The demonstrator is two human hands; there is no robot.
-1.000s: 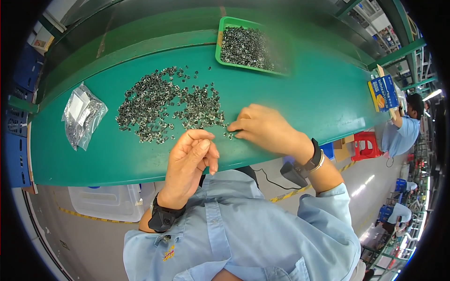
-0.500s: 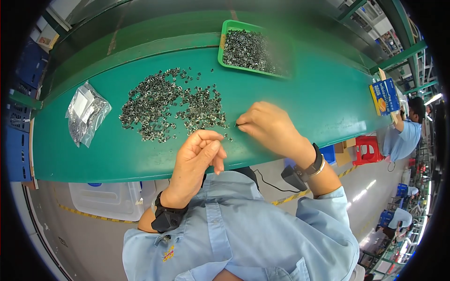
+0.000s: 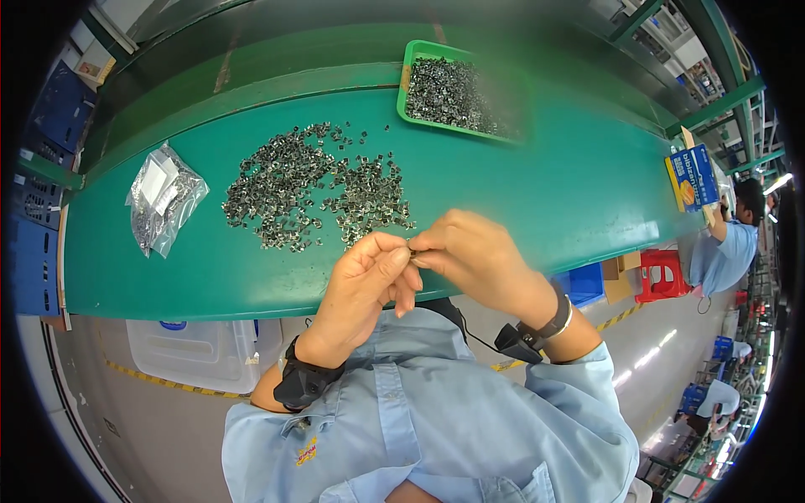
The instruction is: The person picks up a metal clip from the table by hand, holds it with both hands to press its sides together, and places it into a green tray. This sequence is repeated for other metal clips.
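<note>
left hand (image 3: 367,281) curled, finger and thumb close, can't tell if it grips, right hand (image 3: 474,256) pinching a tiny dark piece (image 3: 412,253) between the hands, two heaps of shiny bits (image 3: 277,189) beyond, on the green table (image 3: 553,184), green tray (image 3: 403,94) full of bits behind

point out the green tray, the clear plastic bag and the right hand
green tray (image 3: 449,127): head view, on its near rim
clear plastic bag (image 3: 170,203): head view, on its middle
right hand (image 3: 476,250): head view, on the back of the hand
</note>
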